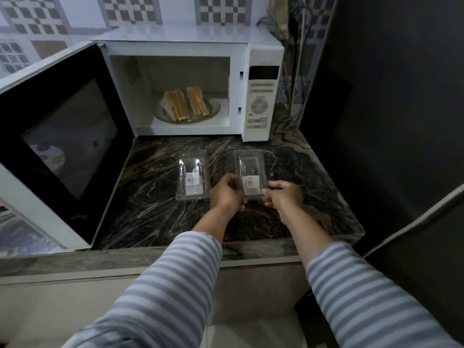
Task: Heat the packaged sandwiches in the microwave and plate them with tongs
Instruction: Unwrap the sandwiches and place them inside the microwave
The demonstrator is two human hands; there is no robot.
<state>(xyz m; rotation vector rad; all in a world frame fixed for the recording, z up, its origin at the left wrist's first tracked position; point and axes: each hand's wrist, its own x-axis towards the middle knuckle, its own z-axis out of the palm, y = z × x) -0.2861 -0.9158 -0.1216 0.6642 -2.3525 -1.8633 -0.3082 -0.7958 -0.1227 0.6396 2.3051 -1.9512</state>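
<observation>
The microwave stands open at the back of the bench, its door swung wide to the left. Inside it, on the glass plate, the sandwiches lie unwrapped in two stacks, so the loading step looks done and heating has not begun.

In front of the microwave, on the bench, are two clear plastic packages. The left package lies flat and appears empty, with nothing touching it. The right package sits just beside it, and both hands are on its near end: the left hand has its fingers curled round the near-left edge, and the right hand curls its fingers round the near-right corner. Whether the package is lifted off the bench or resting on it, I cannot tell; it also looks empty.

The step in hand seems to be dealing with the emptied packaging. Next, I judge, the packages need setting aside in front of the microwave or away from it, then the door must be swung shut and the control panel on the microwave's right side used to start heating. No tongs or serving plate are in view.
</observation>
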